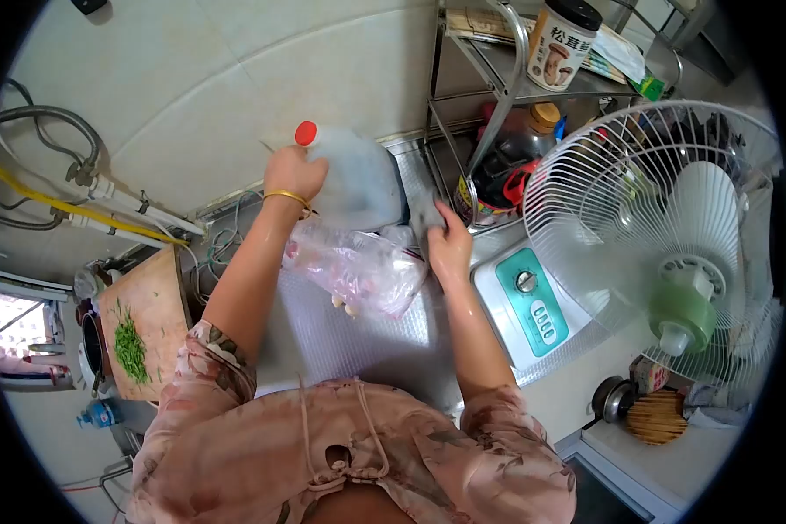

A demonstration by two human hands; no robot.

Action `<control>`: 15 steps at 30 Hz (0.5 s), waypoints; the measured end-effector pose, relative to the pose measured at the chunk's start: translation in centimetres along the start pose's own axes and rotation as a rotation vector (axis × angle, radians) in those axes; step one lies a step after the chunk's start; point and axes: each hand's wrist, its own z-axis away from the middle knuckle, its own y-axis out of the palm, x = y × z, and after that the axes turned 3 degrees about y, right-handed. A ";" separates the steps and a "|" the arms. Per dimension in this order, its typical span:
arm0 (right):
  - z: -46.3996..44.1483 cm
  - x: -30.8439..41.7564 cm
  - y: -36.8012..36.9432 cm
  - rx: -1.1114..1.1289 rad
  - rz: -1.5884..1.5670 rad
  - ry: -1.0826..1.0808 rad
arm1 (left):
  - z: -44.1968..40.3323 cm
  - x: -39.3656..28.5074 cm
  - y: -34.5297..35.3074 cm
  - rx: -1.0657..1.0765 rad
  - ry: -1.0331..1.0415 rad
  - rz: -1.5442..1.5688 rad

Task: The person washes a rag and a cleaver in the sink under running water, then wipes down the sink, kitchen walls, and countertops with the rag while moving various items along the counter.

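Near the wall, my left hand [295,173] is at the top of a large translucent jug [358,179] with a red cap [306,133]; its fingers are curled, and what they grip is hidden. My right hand [450,247] is beside a blurred greyish item [424,218], with the thumb and fingers close to it. Between my forearms a clear plastic bag [358,266] lies on the metal counter [349,345], with small pale pieces at its lower edge.
A white and teal fan base [531,301] and a wire fan cage [620,210] stand on the right. Behind is a metal rack [506,79] with a jar [561,48] and bottles. On the left, a cutting board [162,306] holds chopped greens [131,348].
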 end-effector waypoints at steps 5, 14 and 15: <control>-9.5 -6.6 8.2 0.066 0.430 -0.345 | 0.3 0.0 -0.6 -0.015 -0.011 -0.045; -10.0 -7.8 6.8 0.352 0.635 -0.383 | 0.0 -1.8 0.2 -0.060 0.027 -0.029; -8.9 -7.0 6.1 0.369 0.675 -0.374 | -0.1 -2.0 0.4 -0.051 0.036 -0.030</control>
